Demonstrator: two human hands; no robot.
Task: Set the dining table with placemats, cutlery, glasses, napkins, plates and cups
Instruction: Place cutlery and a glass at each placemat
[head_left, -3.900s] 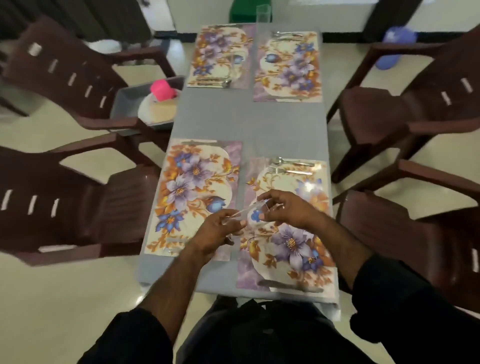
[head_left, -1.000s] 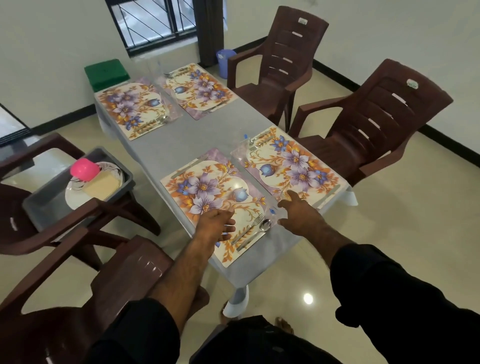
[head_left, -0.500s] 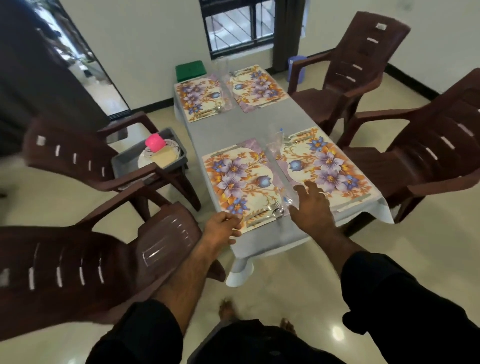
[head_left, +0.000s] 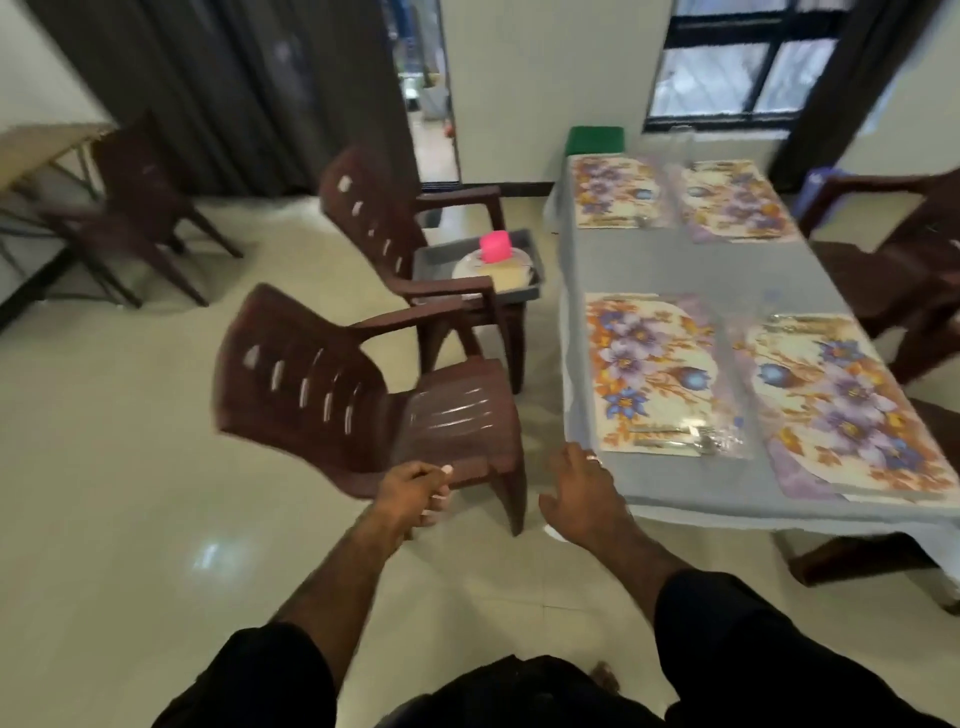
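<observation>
A grey-clothed dining table (head_left: 675, 270) stands at the right with several floral placemats; the nearest left one (head_left: 654, 369) carries a fork and spoon (head_left: 685, 439) at its near edge. A grey tray (head_left: 441, 254) on a brown chair holds a pink cup (head_left: 494, 246) and white plates (head_left: 470, 269). My left hand (head_left: 413, 491) hangs with loosely curled fingers over the near chair's front edge, holding nothing. My right hand (head_left: 582, 493) is spread, fingers straight, just off the table's near left corner.
Two brown plastic chairs (head_left: 363, 395) stand along the table's left side, another (head_left: 140, 208) by a wooden table at far left, more at the right (head_left: 904, 249). A green box (head_left: 595, 139) sits beyond the table under a window. A doorway (head_left: 431, 88) opens behind.
My view has swung left toward the chairs and tray. Both hands have drawn back off the near placemat; the left now hangs over the near chair, the right sits off the table corner.
</observation>
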